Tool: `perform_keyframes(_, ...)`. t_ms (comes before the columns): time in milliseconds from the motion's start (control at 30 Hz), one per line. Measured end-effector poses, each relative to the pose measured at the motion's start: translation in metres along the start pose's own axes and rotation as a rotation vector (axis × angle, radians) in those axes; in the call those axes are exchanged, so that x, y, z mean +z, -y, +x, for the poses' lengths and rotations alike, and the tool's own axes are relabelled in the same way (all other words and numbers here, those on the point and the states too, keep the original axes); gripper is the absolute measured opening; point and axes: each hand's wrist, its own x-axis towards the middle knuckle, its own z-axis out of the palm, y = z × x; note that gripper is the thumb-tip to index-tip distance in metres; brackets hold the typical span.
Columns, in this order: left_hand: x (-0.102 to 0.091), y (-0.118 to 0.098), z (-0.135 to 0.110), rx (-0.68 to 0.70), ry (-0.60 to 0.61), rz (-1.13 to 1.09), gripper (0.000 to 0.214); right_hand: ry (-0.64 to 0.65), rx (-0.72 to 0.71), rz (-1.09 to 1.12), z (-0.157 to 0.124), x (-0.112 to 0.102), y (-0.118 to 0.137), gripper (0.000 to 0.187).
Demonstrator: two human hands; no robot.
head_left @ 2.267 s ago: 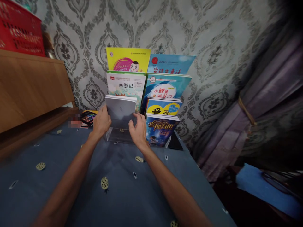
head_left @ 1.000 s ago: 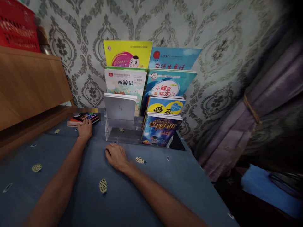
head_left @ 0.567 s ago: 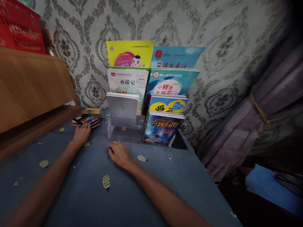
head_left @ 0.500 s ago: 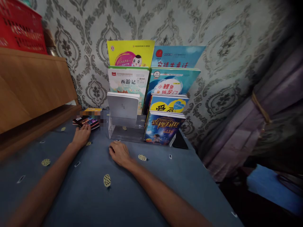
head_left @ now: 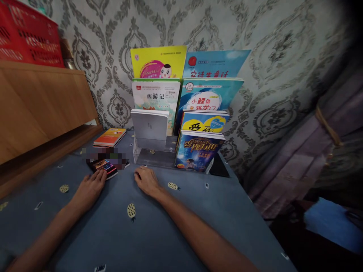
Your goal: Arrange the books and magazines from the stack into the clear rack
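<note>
My left hand (head_left: 90,189) lies flat with fingers stretched out, its fingertips pressing on a dark book with colourful stripes (head_left: 102,166) that lies on the blue cloth (head_left: 159,230). My right hand (head_left: 146,180) rests on the cloth just in front of a clear stepped book rack (head_left: 153,156), fingers curled under with nothing in them. The rack's front left slot holds no book. A grey book (head_left: 149,124) stands one step behind it, and a dark blue book (head_left: 198,151) fills the front right slot.
An orange book (head_left: 110,136) lies flat left of the rack. Taller yellow, white and blue books stand in the rack's rear steps against the patterned wall. A wooden headboard (head_left: 36,105) with a red basket (head_left: 25,34) is at left, a purple curtain (head_left: 312,147) at right.
My left hand has slid the dark book toward me, off the orange book that lay beneath it. My right hand has stayed on the cloth before the rack.
</note>
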Motion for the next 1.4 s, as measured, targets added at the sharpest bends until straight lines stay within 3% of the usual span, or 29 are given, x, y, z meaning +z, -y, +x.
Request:
perform_keyframes(167,-0.016,-0.027,-0.051,0.136,-0.083,0.026,0.056,-0.075,-0.018,0.044,0.001,0.004,-0.004,0.019)
perform_keyframes(300,-0.037,-0.043,-0.066,0.227,-0.092,-0.148,0.041,-0.152,-0.065,0.088,0.0,0.007,-0.004,0.018)
perform_keyframes(400,-0.038,-0.026,-0.05,0.244,-0.037,-0.367,0.045,-0.171,-0.09,0.093,-0.005,0.008,-0.002,0.018)
perform_keyframes(467,-0.027,-0.005,-0.03,0.144,-0.037,-0.472,0.049,-0.177,-0.118,0.079,-0.013,0.008,0.0,0.017)
perform_keyframes(567,-0.003,0.023,-0.003,-0.074,-0.034,-0.481,0.056,-0.185,-0.203,0.046,-0.031,0.006,0.0,0.015)
perform_keyframes(700,0.016,0.029,0.006,-0.137,-0.018,-0.465,0.058,-0.18,-0.324,0.0,-0.063,-0.002,-0.003,0.013)
perform_keyframes(833,0.004,0.002,-0.006,-0.057,-0.095,-0.428,0.056,-0.178,-0.374,-0.017,-0.096,-0.016,-0.007,0.014)
perform_keyframes(1133,-0.062,-0.098,-0.009,0.182,-0.128,-0.322,0.046,-0.13,-0.472,-0.127,-0.148,-0.04,-0.006,0.019)
perform_keyframes(1267,-0.059,-0.13,0.008,0.302,-0.211,-0.414,0.039,-0.014,-0.451,-0.154,-0.16,-0.042,-0.001,0.019)
perform_keyframes(1400,-0.046,-0.143,0.03,0.421,-0.231,-0.449,0.04,-0.007,-0.363,-0.112,-0.168,-0.046,-0.005,0.03)
